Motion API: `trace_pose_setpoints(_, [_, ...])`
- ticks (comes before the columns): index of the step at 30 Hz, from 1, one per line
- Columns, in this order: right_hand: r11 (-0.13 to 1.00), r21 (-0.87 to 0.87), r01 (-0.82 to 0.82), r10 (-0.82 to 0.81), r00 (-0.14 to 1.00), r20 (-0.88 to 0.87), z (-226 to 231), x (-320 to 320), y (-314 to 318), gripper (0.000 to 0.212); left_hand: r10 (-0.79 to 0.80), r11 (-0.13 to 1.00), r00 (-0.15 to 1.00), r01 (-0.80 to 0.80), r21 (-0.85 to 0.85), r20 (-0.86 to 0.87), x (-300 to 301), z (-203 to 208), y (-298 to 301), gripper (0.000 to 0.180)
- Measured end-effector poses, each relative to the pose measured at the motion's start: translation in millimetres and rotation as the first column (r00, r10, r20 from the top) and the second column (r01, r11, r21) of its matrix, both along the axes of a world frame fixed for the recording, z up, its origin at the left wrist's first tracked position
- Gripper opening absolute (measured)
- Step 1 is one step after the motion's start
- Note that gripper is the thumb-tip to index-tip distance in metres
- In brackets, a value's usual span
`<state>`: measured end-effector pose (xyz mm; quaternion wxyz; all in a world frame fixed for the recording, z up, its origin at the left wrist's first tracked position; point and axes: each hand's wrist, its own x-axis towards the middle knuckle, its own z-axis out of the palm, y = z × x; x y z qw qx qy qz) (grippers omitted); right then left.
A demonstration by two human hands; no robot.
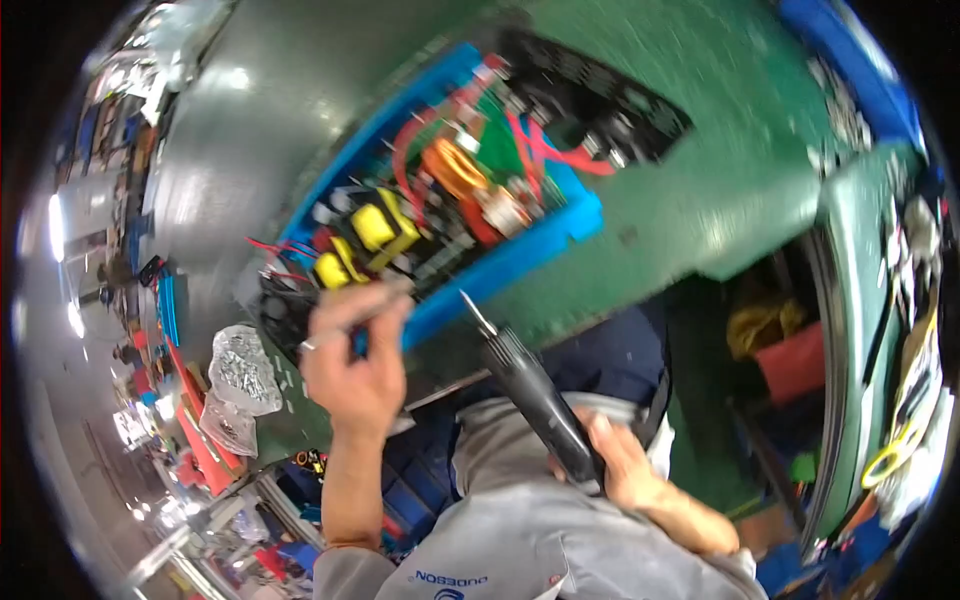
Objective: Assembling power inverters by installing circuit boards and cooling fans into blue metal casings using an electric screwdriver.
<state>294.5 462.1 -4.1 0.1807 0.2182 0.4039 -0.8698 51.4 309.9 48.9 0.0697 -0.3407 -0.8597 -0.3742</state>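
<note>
Gripping a black electric screwdriver (540, 405) by its body, the right hand (622, 465) held it low before the person's lap, its bit angled toward the near wall of an uncovered blue housing (500, 277). That housing sat aslant by the front edge of the green worktop (735, 215), full of electronic parts. The left hand (358, 365), apart from the right, was at the housing's near left corner; its fingers were blurred, so I could not tell whether they pinched anything. Judging by this, the step in hand was screw work at that left end, and the next move called for steadying the end and lining up the bit squarely. In the way were thin red leads beside that end and the yellow-wrapped transformer (375, 228) close behind the fingers. Farther in stood a copper-coloured coil (453, 168) and a green circuit board (500, 145); thick red wires (535, 150) ran toward a black panel (600, 100) lying beyond the housing's far right end. Crumpled clear plastic bags (245, 370) lay to the left, and a blue bin (855, 60) stood toward the far right corner.
</note>
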Motion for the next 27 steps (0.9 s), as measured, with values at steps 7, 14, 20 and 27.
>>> trace_pose_setpoints(7, [0.982,0.172,-0.072,0.068,0.997,0.029,22,0,8,0.079,-0.118,0.989,0.993,0.119,0.088,-0.019,-5,11,2,0.029])
trace_pose_setpoints(14, [0.983,-0.185,-0.004,0.051,0.967,0.249,30,-3,13,0.100,-0.192,0.974,0.981,0.186,0.130,0.034,-14,10,-3,0.038])
trace_pose_setpoints(20, [0.891,-0.451,0.055,0.041,0.979,0.200,13,7,9,0.101,-0.209,0.970,0.976,0.199,0.139,0.056,-12,6,-6,0.038])
trace_pose_setpoints(27, [0.981,-0.191,-0.040,0.073,0.983,0.167,24,3,9,0.073,-0.214,0.972,0.974,0.205,0.111,0.075,-10,10,-4,0.038])
